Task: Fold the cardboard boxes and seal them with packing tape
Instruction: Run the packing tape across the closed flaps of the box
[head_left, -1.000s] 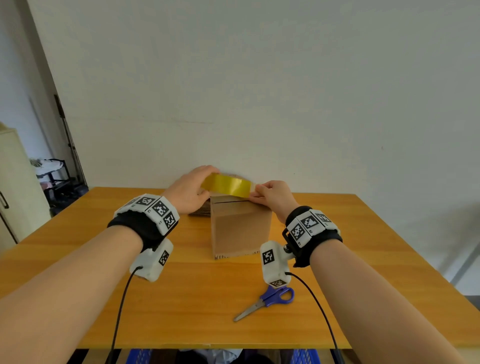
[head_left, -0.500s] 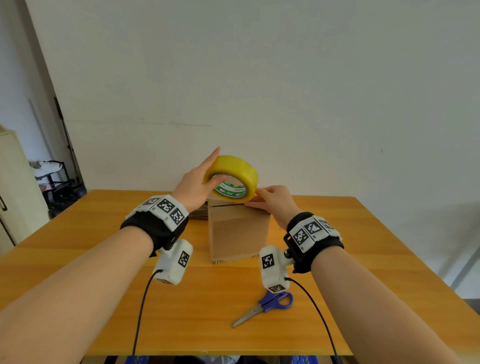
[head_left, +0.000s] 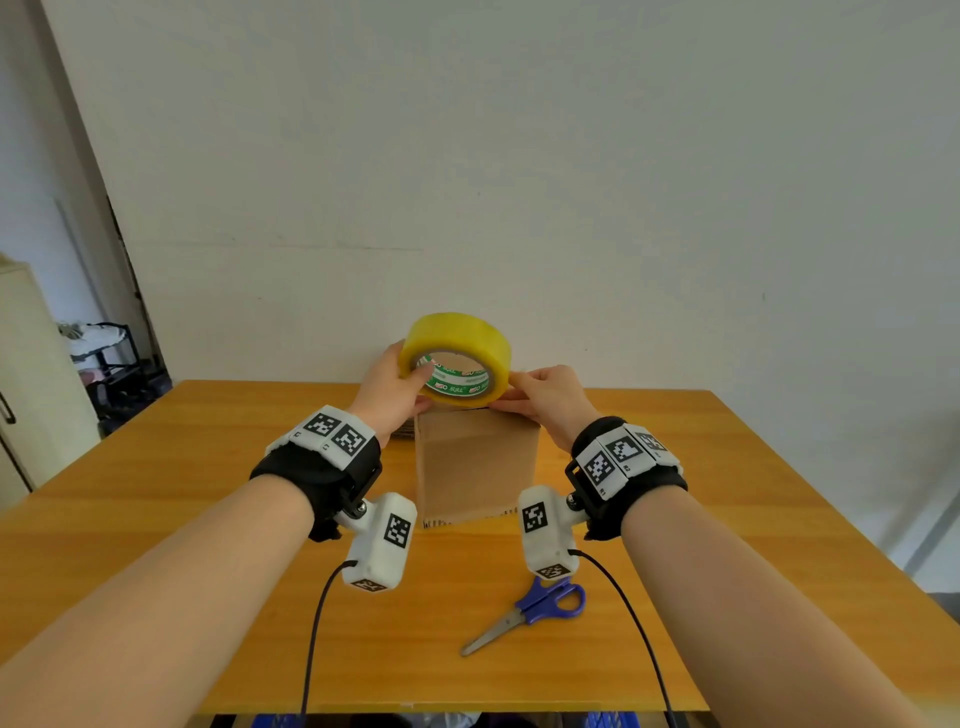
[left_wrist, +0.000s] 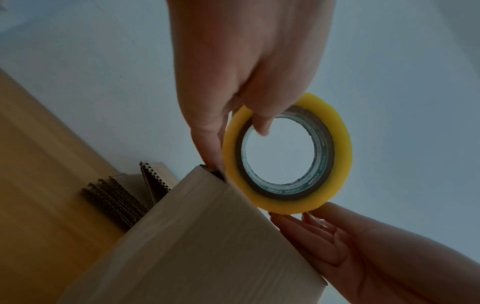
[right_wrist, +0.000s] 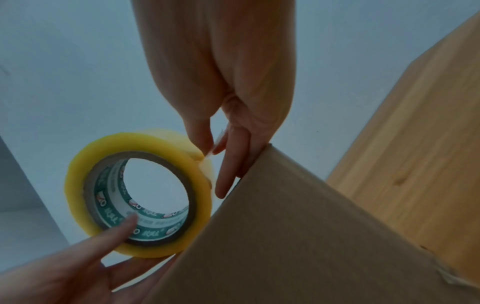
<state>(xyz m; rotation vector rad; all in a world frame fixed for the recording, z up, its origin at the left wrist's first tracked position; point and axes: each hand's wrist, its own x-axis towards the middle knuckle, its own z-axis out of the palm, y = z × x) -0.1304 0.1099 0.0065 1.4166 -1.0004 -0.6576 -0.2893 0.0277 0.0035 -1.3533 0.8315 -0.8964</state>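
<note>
Head view: the box (head_left: 478, 462) stands upright on the worktop (head_left: 208, 597), flaps closed on top, with scissors (head_left: 530, 618) lying near its front right. The left hand (head_left: 387, 387) holds the tape roll (head_left: 457, 358) on edge just above the box top, thumb hooked into the core. The right hand (head_left: 545, 395) sits at the roll's right side, fingers pinched at the tape's free end. Left wrist view: the left hand (left_wrist: 246, 82) is clamped on the roll (left_wrist: 285, 154), fingers behind the rim, thumb inside; flat cardboard (left_wrist: 116, 201) is stacked behind the box (left_wrist: 194, 246). Right wrist view: the right hand (right_wrist: 228, 102) has thumb and forefinger closed on a short lifted tab at the roll (right_wrist: 137, 193), other fingers resting along the box (right_wrist: 298, 236) edge. Judged risks: the short tab may slip from the pinch and reseat on the roll, or stick to the fingers; a skewed pull would lay the strip off the seam; nothing steadies the box, so a hard pull could shift it. Against half a second ago, the roll is more upright and sits slightly higher, and the left thumb is now inside the core; box and scissors are unmoved.
</note>
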